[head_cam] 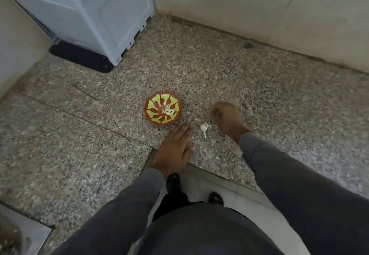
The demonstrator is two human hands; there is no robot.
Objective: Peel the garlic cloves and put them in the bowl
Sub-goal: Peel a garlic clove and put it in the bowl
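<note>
Nearest the lens is the person's grey-clad torso, with two grey sleeves reaching forward over a speckled stone counter (219, 79); past the counter's edge two sandalled feet show on the pale floor below.

The left hand (173, 146) lies flat on the stone, fingers straight and together, holding nothing; its fingertips stop just short of the bowl (153, 105), which sits directly ahead of them. The right hand (227, 118) hangs over the counter with fingers curled downward; whether anything is pinched beneath them I cannot tell, since the fingertips are hidden and blurred.

Between the two hands, nearer the right one's thumb side, rests the garlic remnant (204, 127): one pale lump with a stem pointing back toward the person; just beyond it lies one thin flake of skin (196, 118).

Counted: one bowl, red with yellow-green markings; inside it a small heap of peeled cloves (169, 111), several, too small to number exactly; one remnant; one loose flake.

By my judgement the garlic is very light and firm under a dry, papery, brittle skin; a peeled clove is likely smooth and a little tacky, easy to drop; best taken between thumb and fingertips across its broad middle, with the skin started at the root end. The bowl looks light enough to slide if nudged.

Behind the hands, well apart, stands a white appliance (95, 15) on a black mat (79, 57).
</note>
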